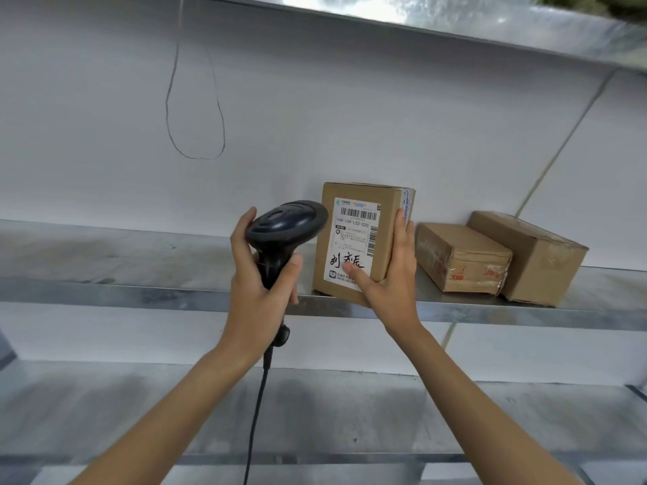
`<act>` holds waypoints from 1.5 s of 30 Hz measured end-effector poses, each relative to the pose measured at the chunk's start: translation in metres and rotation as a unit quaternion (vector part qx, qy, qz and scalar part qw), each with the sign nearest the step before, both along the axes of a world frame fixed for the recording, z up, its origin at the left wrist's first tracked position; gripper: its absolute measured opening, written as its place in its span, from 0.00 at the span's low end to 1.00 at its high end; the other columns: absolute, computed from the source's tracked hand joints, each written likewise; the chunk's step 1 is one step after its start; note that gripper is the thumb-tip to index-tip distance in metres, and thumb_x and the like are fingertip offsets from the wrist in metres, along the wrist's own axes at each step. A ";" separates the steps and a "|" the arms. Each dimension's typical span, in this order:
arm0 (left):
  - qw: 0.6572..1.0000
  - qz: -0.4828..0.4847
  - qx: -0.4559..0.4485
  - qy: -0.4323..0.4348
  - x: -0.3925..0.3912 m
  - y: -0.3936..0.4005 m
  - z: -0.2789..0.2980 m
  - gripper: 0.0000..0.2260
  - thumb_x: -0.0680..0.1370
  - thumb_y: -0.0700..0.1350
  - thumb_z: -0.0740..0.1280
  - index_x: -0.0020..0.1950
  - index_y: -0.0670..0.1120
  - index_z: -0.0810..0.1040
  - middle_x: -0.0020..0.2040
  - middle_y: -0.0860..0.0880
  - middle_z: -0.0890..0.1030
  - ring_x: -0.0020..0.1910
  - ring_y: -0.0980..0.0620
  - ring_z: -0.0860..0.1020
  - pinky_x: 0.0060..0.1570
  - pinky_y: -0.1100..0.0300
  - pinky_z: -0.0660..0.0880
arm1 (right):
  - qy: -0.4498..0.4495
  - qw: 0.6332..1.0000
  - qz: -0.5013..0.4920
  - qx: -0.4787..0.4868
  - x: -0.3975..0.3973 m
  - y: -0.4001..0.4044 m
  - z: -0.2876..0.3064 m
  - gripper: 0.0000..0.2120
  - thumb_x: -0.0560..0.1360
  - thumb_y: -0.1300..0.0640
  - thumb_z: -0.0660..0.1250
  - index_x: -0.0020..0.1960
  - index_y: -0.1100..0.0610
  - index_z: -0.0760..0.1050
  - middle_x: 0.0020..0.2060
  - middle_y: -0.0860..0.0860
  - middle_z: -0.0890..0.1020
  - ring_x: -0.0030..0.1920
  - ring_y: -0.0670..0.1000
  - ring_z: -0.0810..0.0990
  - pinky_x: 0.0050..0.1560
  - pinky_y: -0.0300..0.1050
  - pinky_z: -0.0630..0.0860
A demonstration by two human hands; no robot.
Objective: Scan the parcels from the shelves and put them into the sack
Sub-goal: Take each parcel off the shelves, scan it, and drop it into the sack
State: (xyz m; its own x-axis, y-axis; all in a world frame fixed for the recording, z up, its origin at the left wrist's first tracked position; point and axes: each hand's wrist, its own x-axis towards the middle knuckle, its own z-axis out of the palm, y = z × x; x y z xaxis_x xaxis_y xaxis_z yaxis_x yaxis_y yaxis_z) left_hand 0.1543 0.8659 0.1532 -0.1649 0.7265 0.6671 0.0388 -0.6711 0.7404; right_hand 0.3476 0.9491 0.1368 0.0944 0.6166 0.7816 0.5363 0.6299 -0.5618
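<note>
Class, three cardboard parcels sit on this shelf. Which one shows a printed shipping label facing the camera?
The leftmost parcel, standing upright in the right hand beside the scanner. The two other parcels lie flat and show only tape.

We have a single wide-angle view, worn on the person's head, facing forward into a metal shelf [147,292] at close range. Both forearms rise from 6 o'clock toward the frame's centre. The upper shelf's underside slants across 12 to 2 o'clock, a lower shelf fills the bottom, and the straight edges bow near the borders.
</note>
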 end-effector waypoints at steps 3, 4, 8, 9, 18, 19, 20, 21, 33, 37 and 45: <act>1.000 -0.005 0.011 0.012 0.005 -0.004 -0.008 0.33 0.81 0.41 0.67 0.78 0.58 0.54 0.51 0.48 0.79 0.31 0.55 0.76 0.33 0.63 0.76 | -0.001 1.000 -0.003 0.006 0.001 0.002 -0.004 0.52 0.70 0.42 0.75 0.78 0.32 0.39 0.81 0.49 0.50 0.80 0.42 0.41 0.69 0.23 0.42; 1.000 -0.006 0.015 0.014 0.007 -0.005 -0.009 0.32 0.80 0.43 0.67 0.78 0.59 0.54 0.52 0.46 0.79 0.32 0.55 0.77 0.33 0.64 0.75 | 0.001 1.000 -0.004 0.007 0.001 0.002 -0.004 0.52 0.70 0.42 0.75 0.77 0.32 0.39 0.81 0.50 0.50 0.80 0.42 0.41 0.69 0.23 0.42; 0.999 -0.008 0.021 0.028 0.012 -0.006 -0.009 0.33 0.76 0.53 0.67 0.76 0.66 0.54 0.61 0.37 0.78 0.42 0.55 0.78 0.45 0.64 0.77 | 0.001 1.000 -0.009 0.002 0.001 0.004 -0.005 0.52 0.70 0.43 0.75 0.78 0.35 0.39 0.81 0.51 0.49 0.78 0.38 0.40 0.69 0.22 0.43; 0.999 -0.008 0.024 0.033 0.014 -0.007 -0.009 0.32 0.76 0.54 0.67 0.75 0.68 0.54 0.62 0.37 0.78 0.43 0.55 0.78 0.47 0.64 0.77 | -0.001 1.000 -0.011 0.004 0.001 0.004 -0.006 0.52 0.71 0.44 0.76 0.79 0.36 0.40 0.81 0.52 0.49 0.77 0.36 0.40 0.68 0.21 0.43; 0.998 -0.023 0.039 0.042 0.022 -0.005 -0.008 0.32 0.77 0.52 0.67 0.75 0.67 0.54 0.67 0.44 0.76 0.47 0.47 0.78 0.50 0.63 0.78 | -0.005 1.000 -0.017 0.009 0.001 0.003 -0.008 0.52 0.71 0.43 0.75 0.81 0.44 0.42 0.81 0.54 0.49 0.76 0.34 0.39 0.69 0.21 0.43; 0.998 -0.022 0.037 0.043 0.022 -0.005 -0.009 0.32 0.77 0.52 0.67 0.75 0.67 0.54 0.67 0.44 0.77 0.47 0.43 0.78 0.51 0.63 0.78 | -0.003 1.000 -0.016 0.009 0.001 0.004 -0.008 0.52 0.71 0.43 0.75 0.81 0.45 0.42 0.81 0.54 0.48 0.76 0.34 0.39 0.68 0.21 0.43; 0.998 -0.021 0.033 0.045 0.022 -0.004 -0.009 0.32 0.77 0.52 0.67 0.75 0.67 0.54 0.67 0.44 0.77 0.47 0.43 0.78 0.51 0.62 0.78 | -0.001 1.000 -0.014 0.007 0.001 0.004 -0.009 0.52 0.71 0.43 0.74 0.81 0.45 0.42 0.81 0.53 0.48 0.76 0.33 0.39 0.68 0.20 0.43; 0.998 -0.021 0.030 0.046 0.022 -0.004 -0.009 0.32 0.77 0.52 0.67 0.75 0.67 0.54 0.67 0.44 0.77 0.47 0.46 0.78 0.51 0.61 0.78 | 0.001 1.000 -0.014 0.005 0.001 0.004 -0.009 0.51 0.71 0.43 0.74 0.81 0.45 0.43 0.81 0.53 0.48 0.76 0.33 0.39 0.67 0.19 0.44; 0.998 -0.021 0.019 0.050 0.020 -0.004 -0.014 0.32 0.80 0.49 0.68 0.77 0.65 0.55 0.64 0.45 0.78 0.45 0.54 0.78 0.52 0.56 0.77 | 0.002 1.000 -0.021 0.007 0.000 0.005 -0.009 0.52 0.71 0.43 0.75 0.81 0.47 0.43 0.81 0.55 0.49 0.75 0.32 0.39 0.69 0.21 0.43; 0.998 -0.026 0.023 0.056 0.021 -0.007 -0.013 0.33 0.77 0.53 0.67 0.77 0.65 0.54 0.65 0.43 0.77 0.45 0.54 0.78 0.51 0.62 0.77 | 0.001 1.000 -0.024 0.007 0.000 0.004 -0.009 0.51 0.71 0.44 0.75 0.81 0.47 0.43 0.81 0.55 0.49 0.75 0.30 0.39 0.68 0.20 0.43; 1.000 0.024 0.013 0.005 0.012 -0.002 -0.019 0.32 0.81 0.45 0.68 0.77 0.61 0.54 0.63 0.60 0.78 0.55 0.49 0.83 0.54 0.62 0.79 | 0.028 0.999 -0.033 0.026 -0.013 -0.020 -0.013 0.48 0.73 0.49 0.76 0.80 0.45 0.46 0.81 0.57 0.49 0.74 0.30 0.41 0.69 0.22 0.45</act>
